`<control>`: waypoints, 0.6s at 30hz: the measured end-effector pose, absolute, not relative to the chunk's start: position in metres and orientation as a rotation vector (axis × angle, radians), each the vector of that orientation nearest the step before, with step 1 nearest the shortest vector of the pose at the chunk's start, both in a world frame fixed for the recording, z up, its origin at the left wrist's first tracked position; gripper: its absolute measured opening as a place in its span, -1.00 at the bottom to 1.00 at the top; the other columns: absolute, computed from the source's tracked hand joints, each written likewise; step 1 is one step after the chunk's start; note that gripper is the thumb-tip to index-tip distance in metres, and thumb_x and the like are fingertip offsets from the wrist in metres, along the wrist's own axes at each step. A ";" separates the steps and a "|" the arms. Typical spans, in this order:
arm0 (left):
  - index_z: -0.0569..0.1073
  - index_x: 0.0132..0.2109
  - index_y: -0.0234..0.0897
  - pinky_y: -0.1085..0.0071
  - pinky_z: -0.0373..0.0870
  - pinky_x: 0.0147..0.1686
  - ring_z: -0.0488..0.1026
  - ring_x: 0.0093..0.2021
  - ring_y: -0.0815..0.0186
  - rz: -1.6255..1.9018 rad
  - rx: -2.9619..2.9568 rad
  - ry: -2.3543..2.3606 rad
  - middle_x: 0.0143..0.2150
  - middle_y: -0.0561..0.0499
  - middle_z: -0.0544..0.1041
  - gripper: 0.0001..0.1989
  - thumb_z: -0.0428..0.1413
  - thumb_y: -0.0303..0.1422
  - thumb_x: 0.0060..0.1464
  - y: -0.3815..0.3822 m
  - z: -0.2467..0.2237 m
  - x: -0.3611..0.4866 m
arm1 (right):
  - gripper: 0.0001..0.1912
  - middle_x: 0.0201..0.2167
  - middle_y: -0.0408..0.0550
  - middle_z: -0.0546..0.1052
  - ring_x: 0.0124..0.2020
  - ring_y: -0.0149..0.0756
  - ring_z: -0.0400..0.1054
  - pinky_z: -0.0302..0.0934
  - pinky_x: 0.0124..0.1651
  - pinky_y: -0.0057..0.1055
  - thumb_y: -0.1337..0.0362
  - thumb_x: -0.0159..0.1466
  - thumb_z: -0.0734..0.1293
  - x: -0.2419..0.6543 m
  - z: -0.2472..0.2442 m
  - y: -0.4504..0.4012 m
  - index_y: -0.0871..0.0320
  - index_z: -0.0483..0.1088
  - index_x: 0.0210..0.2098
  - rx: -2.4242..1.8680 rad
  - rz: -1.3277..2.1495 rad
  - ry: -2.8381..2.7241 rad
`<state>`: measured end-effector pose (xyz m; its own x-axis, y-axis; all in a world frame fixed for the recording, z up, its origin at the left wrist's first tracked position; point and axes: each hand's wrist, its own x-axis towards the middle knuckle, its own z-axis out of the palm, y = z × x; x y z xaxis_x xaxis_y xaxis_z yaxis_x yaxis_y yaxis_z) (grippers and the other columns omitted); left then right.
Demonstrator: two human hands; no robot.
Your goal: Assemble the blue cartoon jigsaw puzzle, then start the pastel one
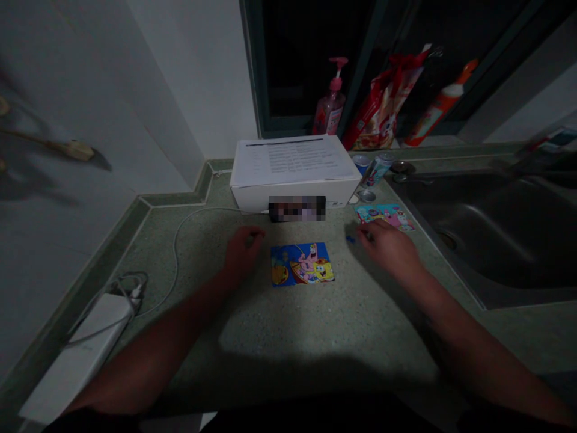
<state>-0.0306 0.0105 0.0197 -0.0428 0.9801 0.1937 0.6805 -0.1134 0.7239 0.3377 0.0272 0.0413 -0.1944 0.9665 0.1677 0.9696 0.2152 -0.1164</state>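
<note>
So, one white box [252, 197] beyond the left hand [241, 249] and right hand [391, 243], one blue cartoon card [302, 264] between them, one teal cartoon card [399, 216] just past the right, blurry blue bit [350, 239] or two by its fingertips. Both half-curled, can't tell if gripping.

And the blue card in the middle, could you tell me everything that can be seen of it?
The blue card lies flat, picture side up, on the counter. It is roughly rectangular, perhaps cardboard. On its blue ground are a pink and a yellow cartoon figure by a brownish curved shape, with another yellow shape at left. The left hand and right hand are beside it, neither touching.
</note>
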 end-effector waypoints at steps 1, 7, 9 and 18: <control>0.55 -0.13 -0.09 0.05 0.51 0.18 0.61 0.03 0.14 0.997 1.748 1.769 -0.05 0.01 0.69 -0.85 0.07 -0.31 0.34 0.013 0.018 -0.031 | -0.70 -0.04 0.19 0.68 -0.09 0.02 0.59 0.37 -0.11 -0.21 0.29 0.47 0.28 0.343 0.041 0.029 0.16 0.67 -0.07 -1.903 -0.001 -2.296; 0.58 -0.15 -0.23 0.13 0.52 0.16 0.63 0.00 0.12 1.091 1.621 1.792 -0.08 -0.08 0.71 -0.84 0.10 -0.35 0.25 0.019 0.009 -0.029 | -0.67 0.00 0.13 0.69 -0.09 -0.02 0.60 0.37 -0.10 -0.23 0.32 0.46 0.25 0.347 0.037 0.030 0.09 0.68 -0.06 -2.009 0.153 -2.389; 0.59 -0.16 -0.24 0.14 0.53 0.15 0.63 0.00 0.12 1.092 1.630 1.786 -0.09 -0.08 0.71 -0.85 0.11 -0.36 0.24 0.018 0.009 -0.028 | -0.66 0.03 0.12 0.69 -0.07 -0.03 0.60 0.37 -0.08 -0.23 0.33 0.46 0.24 0.344 0.038 0.029 0.08 0.67 -0.01 -2.019 0.178 -2.401; 0.60 -0.18 -0.21 0.14 0.53 0.16 0.64 0.02 0.10 1.092 1.662 1.765 -0.09 -0.07 0.71 -0.84 0.11 -0.33 0.22 0.019 0.007 -0.028 | -0.70 0.05 0.16 0.67 -0.03 0.02 0.60 0.38 -0.08 -0.22 0.19 0.47 0.32 0.332 0.035 0.029 0.15 0.64 0.03 -2.076 0.248 -2.317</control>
<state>-0.0281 0.0192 0.0066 -0.1490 0.9731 0.1755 0.5916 -0.0545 0.8044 0.3322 0.0293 0.0352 -0.1147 0.9893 -0.0906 0.9860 0.1022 -0.1318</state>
